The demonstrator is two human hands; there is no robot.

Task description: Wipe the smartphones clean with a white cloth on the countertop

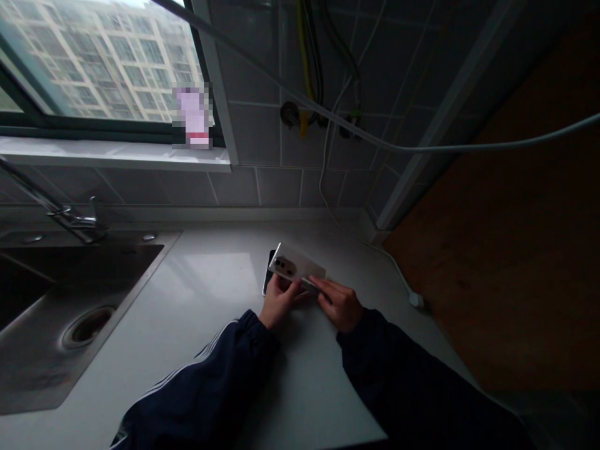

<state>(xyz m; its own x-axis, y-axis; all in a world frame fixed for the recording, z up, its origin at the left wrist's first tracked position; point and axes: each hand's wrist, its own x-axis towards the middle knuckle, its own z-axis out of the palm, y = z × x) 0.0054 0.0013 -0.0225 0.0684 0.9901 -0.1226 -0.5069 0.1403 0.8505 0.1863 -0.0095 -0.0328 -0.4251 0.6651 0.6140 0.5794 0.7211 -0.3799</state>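
Silver phone (305, 265) just beyond both hands: the left hand (276, 304) grips it, the right hand (343, 308) touches its near edge — whether gripping, I cannot tell. Dark flat object (269, 273) behind, partly hidden, by the left fingers.

The pale phone (302, 264) hides part of a dark slab (268, 276).

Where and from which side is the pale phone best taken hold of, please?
Probably grip the pale phone by its long edges, coming from the near side, where the left hand and right hand are. It is thin and flat, back showing, one long edge on that side, so the edges suit a pinch; keep off the camera block.
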